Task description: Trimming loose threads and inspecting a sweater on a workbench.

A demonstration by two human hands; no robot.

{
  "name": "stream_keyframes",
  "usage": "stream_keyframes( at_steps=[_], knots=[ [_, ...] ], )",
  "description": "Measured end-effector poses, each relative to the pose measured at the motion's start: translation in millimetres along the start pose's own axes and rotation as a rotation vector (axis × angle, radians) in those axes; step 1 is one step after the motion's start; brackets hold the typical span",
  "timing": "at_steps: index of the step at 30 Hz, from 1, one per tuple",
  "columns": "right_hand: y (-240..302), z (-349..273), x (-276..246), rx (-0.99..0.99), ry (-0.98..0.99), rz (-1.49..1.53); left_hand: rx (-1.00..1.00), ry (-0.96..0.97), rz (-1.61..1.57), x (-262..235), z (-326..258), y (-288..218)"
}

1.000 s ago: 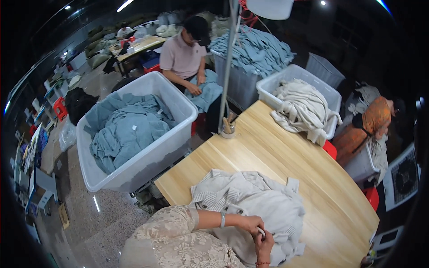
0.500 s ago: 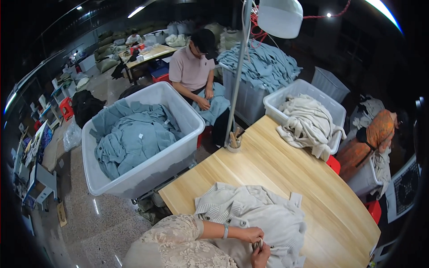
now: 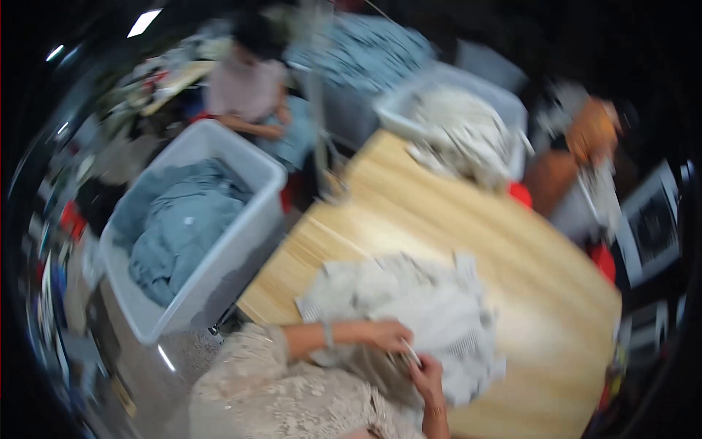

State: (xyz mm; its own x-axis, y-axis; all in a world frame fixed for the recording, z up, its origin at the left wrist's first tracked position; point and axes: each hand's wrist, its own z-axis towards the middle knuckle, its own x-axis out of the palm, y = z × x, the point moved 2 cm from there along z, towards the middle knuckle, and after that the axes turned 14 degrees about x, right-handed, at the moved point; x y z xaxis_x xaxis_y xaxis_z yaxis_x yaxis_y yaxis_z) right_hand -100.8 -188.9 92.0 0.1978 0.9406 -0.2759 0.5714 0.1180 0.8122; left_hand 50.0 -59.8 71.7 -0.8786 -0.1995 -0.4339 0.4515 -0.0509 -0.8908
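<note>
A pale garment [image 3: 431, 296] is lying on the desk [image 3: 541, 322]; over its near side, the left hand [image 3: 389, 335] and right hand [image 3: 428, 377] are nearly touching, pinching a thin pale strip [image 3: 412, 353].

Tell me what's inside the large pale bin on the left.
Blue-grey cloth lies heaped in the bin, a small white patch showing on it. Whatever lies beneath, including the bin's floor, is covered.

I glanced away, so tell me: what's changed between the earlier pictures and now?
The view swung and blurred, probably from head movement: the near bin sits further left in the picture; the garment, left hand and right hand sit higher. Nothing visibly let go or newly taken: both hands still hold the garment, which stays on the table.
</note>
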Motion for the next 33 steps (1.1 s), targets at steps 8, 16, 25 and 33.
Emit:
stream_keyframes(
  at_steps=[8,16,25,33],
  knots=[
    [-38.6,-3.5,-0.6,-0.080,-0.329,-0.483,0.046,-0.087,0.782,5.7,-0.5,19.1],
    [-29.6,2.1,9.0,-0.125,-0.352,-0.467,0.022,0.024,0.571,76.0,43.6,49.7],
    [-50.0,6.5,7.6,-0.225,-0.428,-0.282,-0.275,-0.232,-0.270,63.1,45.1,52.1],
    [-8.2,-7.6,-0.9,-0.080,-0.368,-0.191,-0.323,-0.273,-0.399,79.1,55.4,66.2]
  ],
)
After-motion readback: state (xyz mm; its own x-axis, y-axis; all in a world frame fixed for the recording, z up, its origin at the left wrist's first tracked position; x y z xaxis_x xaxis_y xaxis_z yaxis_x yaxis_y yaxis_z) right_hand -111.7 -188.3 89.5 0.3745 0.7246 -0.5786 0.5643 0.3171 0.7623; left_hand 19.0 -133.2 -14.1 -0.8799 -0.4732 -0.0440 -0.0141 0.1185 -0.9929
